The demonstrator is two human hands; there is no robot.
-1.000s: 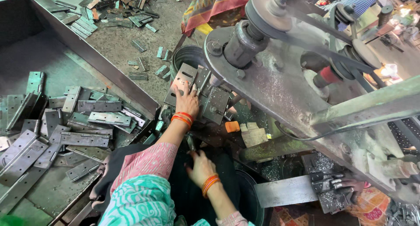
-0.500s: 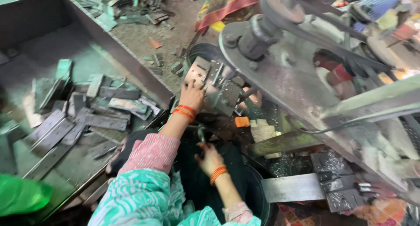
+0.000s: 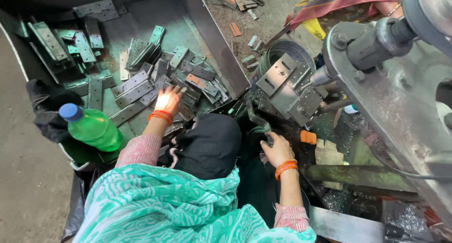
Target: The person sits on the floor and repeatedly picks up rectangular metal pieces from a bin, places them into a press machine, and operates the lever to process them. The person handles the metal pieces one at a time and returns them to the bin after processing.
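Now my left hand [image 3: 168, 101] lies flat, fingers spread, on the heap of flat grey metal plates with holes [image 3: 155, 78] in the big grey metal tray [image 3: 212, 45]; it holds nothing. My right hand [image 3: 278, 150] curls around a dark metal part [image 3: 258, 122] by the grey press machine [image 3: 400, 83], but I cannot tell how tightly. A green plastic bottle with a blue cap [image 3: 92, 127] lies near my left arm.

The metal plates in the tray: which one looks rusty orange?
The plate just right of the left hand, beside its fingertips; the others around it are plain grey.
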